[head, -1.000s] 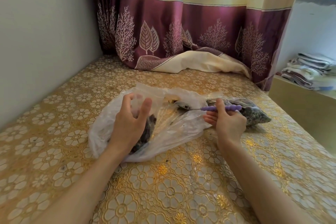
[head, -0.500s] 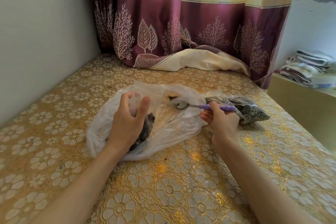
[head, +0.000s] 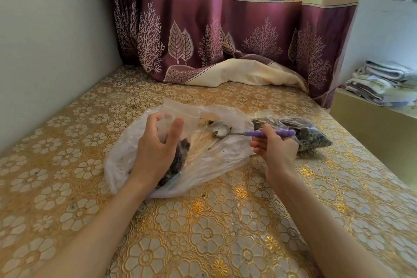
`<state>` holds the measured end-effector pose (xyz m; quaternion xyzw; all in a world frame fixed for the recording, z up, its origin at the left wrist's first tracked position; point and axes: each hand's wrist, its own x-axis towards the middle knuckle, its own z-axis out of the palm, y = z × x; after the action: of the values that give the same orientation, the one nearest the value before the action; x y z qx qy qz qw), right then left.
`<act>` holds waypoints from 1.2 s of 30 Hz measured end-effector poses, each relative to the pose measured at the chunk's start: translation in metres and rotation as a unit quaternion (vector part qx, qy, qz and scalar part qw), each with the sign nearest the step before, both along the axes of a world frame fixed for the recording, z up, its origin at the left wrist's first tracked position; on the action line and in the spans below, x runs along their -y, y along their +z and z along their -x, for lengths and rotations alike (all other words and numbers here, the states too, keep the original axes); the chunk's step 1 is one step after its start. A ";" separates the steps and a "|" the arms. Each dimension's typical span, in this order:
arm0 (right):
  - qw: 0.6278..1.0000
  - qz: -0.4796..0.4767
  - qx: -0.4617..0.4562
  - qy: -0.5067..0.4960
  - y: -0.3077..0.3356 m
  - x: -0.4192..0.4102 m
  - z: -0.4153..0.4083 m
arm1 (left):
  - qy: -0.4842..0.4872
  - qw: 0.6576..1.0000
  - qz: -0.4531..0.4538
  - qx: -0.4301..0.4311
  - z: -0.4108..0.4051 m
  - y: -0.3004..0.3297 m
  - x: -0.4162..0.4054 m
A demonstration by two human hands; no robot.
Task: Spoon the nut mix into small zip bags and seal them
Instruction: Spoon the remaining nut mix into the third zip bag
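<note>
Moved: spoon (head: 228,131) bowl now face-up, barely shifted.
Right hand (head: 276,148): pinches the purple handle.
Left hand (head: 158,146): fingers curled, seemingly gripping small zip bag (head: 178,113).
Nut mix (head: 180,156): under left palm, inside large plastic bag (head: 216,156).

A gold floral tablecloth (head: 203,232) covers the table. A maroon and cream curtain (head: 237,29) hangs along its far edge, hem bunched on the cloth. Folded towels (head: 383,83) sit stacked beyond the right edge, a grey wall (head: 52,40) lining the left
</note>
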<state>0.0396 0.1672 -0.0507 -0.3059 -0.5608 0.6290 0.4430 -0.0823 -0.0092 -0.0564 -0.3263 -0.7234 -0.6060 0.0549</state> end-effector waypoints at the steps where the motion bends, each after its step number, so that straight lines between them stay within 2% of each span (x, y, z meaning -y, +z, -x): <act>1: 1.000 -0.004 0.004 0.001 0.000 0.000 0.000 | 0.001 1.000 0.000 0.000 0.000 0.000 0.000; 10: 0.997 -0.044 0.047 -0.047 0.000 -0.001 0.004 | -0.009 1.000 -0.001 0.000 0.001 0.000 -0.001; 23: 0.997 -0.006 0.015 -0.073 0.001 0.000 0.004 | -0.003 1.000 -0.004 0.007 -0.001 0.001 -0.001; 29: 0.998 0.009 0.006 -0.066 -0.001 -0.001 0.005 | 0.000 1.000 -0.008 0.006 -0.001 0.001 0.000; 33: 0.999 -0.012 0.031 -0.042 -0.004 0.000 0.004 | -0.002 1.000 -0.006 0.004 -0.001 0.001 -0.001; 36: 0.999 0.014 0.021 -0.031 -0.002 0.001 0.003 | -0.005 1.000 -0.005 0.005 0.000 0.001 -0.001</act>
<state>0.0369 0.1662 -0.0529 -0.3424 -0.5510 0.6162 0.4465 -0.0823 -0.0082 -0.0557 -0.3267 -0.7192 -0.6113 0.0495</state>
